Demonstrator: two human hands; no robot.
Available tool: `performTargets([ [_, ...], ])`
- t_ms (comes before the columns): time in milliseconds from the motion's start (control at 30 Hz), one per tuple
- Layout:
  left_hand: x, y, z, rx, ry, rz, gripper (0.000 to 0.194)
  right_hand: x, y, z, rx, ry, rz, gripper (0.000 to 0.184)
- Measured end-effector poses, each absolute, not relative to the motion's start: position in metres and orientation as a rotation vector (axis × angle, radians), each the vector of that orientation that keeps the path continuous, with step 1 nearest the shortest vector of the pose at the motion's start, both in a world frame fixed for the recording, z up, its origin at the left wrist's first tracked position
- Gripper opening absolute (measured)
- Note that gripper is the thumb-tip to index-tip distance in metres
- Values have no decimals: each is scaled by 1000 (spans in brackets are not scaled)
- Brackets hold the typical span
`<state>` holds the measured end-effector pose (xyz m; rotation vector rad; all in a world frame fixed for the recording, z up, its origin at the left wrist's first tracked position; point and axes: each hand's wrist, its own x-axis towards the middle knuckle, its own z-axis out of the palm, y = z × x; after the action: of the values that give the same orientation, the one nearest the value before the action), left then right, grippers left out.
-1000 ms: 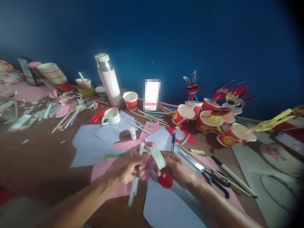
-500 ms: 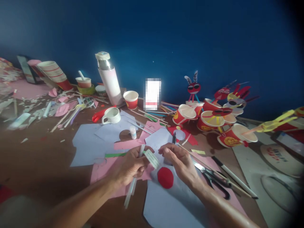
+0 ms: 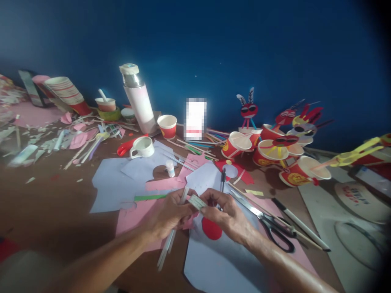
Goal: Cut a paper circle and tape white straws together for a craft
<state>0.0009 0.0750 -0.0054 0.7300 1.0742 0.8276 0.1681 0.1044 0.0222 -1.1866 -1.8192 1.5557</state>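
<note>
My left hand (image 3: 169, 213) is closed around a few pale straws (image 3: 166, 246) that stick out below my palm and point up past my fingers. A small roll of white tape (image 3: 197, 202) sits between both hands. My right hand (image 3: 224, 213) pinches that roll with thumb and fingers. Just under my right hand a red paper circle (image 3: 211, 228) lies on a lavender sheet (image 3: 214, 264). Black-handled scissors (image 3: 269, 224) lie right of my right hand, and a black pen (image 3: 222, 179) points away just beyond it.
Pink and lavender paper sheets cover the brown table (image 3: 55, 203). A white mug (image 3: 142, 147), a pink flask (image 3: 139, 99), a red paper cup (image 3: 167, 126) and stacked cups (image 3: 65, 91) stand behind. Decorated red cup figures (image 3: 275, 146) crowd the right. Scraps litter the left.
My right hand let go of the tape roll, lifted off the red circle, then came back and pinched the roll again. The left hand kept hold of the straws.
</note>
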Motion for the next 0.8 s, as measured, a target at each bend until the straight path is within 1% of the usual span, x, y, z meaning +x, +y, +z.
performTargets([
  [200, 0, 76, -5, 748, 1051, 799, 25, 171, 104, 21, -1152, -1795, 1596, 12],
  [367, -3, 75, -13, 695, 991, 797, 28, 172, 105, 21, -1108, -1798, 1638, 13],
  [600, -2, 77, -13, 632, 1010, 765, 37, 170, 105, 17, -1107, -1744, 1566, 15],
  [700, -2, 77, -11, 624, 994, 758, 40, 170, 105, 13, -1076, -1661, 1616, 15],
  [800, -2, 77, -12, 621, 974, 759, 39, 170, 106, 10, -985, -1605, 1686, 14],
])
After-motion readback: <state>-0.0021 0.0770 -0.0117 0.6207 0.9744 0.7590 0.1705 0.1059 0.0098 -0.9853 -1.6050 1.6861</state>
